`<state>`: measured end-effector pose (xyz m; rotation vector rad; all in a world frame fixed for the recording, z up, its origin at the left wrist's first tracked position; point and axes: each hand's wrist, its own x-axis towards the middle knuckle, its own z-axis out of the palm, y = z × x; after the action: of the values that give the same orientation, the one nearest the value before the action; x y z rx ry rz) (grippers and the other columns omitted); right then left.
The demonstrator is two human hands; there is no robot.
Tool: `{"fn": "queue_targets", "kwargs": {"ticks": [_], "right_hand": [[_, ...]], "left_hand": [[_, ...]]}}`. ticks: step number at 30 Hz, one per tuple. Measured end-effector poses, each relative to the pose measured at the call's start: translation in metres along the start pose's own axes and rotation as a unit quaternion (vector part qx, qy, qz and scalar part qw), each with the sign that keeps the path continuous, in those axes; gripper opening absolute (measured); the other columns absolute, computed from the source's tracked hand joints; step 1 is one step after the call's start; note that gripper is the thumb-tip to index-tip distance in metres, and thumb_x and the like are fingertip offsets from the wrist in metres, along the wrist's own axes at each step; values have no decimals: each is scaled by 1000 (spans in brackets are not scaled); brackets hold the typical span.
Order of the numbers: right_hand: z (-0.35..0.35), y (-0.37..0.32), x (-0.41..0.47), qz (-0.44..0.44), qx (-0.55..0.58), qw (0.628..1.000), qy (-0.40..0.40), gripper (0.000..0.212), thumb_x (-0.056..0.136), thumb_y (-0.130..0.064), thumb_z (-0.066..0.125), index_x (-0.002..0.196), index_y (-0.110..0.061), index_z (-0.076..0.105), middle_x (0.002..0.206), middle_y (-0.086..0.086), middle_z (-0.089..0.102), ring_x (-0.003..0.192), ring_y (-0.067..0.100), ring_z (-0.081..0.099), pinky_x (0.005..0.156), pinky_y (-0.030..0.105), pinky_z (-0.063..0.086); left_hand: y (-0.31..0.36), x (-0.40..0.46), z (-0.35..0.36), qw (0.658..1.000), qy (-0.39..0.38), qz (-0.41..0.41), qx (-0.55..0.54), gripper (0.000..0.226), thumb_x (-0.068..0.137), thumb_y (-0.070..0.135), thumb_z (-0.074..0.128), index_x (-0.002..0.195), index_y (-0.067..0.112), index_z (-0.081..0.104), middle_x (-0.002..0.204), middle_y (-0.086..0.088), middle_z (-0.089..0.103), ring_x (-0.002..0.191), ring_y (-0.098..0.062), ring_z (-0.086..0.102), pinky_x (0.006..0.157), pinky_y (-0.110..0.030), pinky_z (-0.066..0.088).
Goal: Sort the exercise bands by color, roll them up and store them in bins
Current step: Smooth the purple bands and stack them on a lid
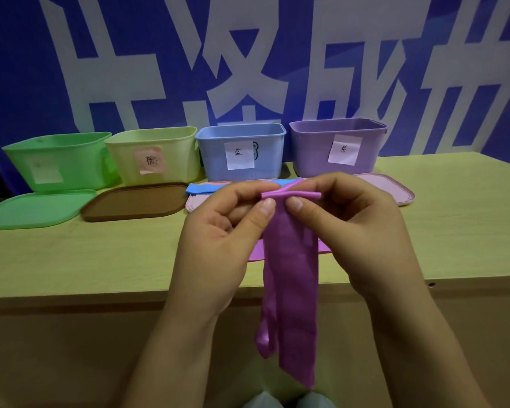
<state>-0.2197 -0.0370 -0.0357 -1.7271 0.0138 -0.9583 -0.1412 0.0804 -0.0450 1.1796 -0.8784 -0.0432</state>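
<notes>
A purple exercise band [290, 278] hangs down in front of the table edge, its top end rolled into a thin tube. My left hand [218, 231] and my right hand [354, 228] pinch that rolled end from either side, thumbs on the near face. Behind the hands lies a blue band [206, 187] on a pink lid, with another purple band [258, 253] partly hidden under my hands. Along the back stand the green bin [56, 160], yellow bin [156, 154], blue bin [242, 151] and purple bin [336, 145], each with a paper label.
A green lid [33, 209], a brown lid [133, 201] and pink lids [392, 189] lie in front of the bins on the light wooden table [100, 254]. A blue wall with large white characters rises behind.
</notes>
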Motion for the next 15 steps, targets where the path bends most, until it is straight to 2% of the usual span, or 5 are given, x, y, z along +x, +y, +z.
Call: {"fn": "queue_targets", "kwargs": {"ticks": [2, 4, 6, 10, 15], "right_hand": [[0, 1, -1, -35, -34, 999, 18, 12, 75, -23, 76, 81, -26, 67, 83, -2, 68, 83, 13, 65, 72, 28, 56], [-1, 1, -3, -61, -58, 996, 35, 15, 71, -34, 74, 80, -26, 66, 95, -3, 63, 94, 12, 62, 79, 30, 55], [-1, 2, -3, -57, -32, 997, 37, 15, 68, -35, 73, 77, -26, 65, 104, -4, 62, 103, 12, 61, 83, 31, 54], [-1, 0, -2, -32, 78, 996, 15, 22, 67, -11, 78, 69, -17, 58, 86, 1, 70, 86, 14, 68, 70, 25, 55], [-4, -2, -1, 27, 169, 985, 15, 19, 55, -9, 75, 57, -12, 56, 71, 1, 67, 73, 15, 66, 64, 27, 55]], "left_hand": [[1, 1, -1, 1000, 4, 0, -15, 22, 78, 12, 59, 88, 26, 74, 82, -2, 75, 80, -16, 71, 71, -27, 55], [3, 2, -2, 1000, 2, -1, -25, 23, 78, 11, 59, 86, 25, 75, 83, -2, 75, 79, -15, 71, 69, -24, 55], [4, 2, -3, 1000, 1, -1, -27, 23, 77, 11, 59, 84, 26, 75, 83, -1, 75, 79, -14, 71, 68, -23, 54], [6, 0, -4, 1000, 0, 5, -23, 18, 75, 16, 63, 84, 27, 75, 85, 0, 75, 82, -16, 71, 69, -23, 55], [6, -1, -4, 1000, 3, 11, -1, 23, 76, 14, 60, 82, 30, 75, 89, 1, 75, 87, -17, 70, 72, -24, 54]]}}
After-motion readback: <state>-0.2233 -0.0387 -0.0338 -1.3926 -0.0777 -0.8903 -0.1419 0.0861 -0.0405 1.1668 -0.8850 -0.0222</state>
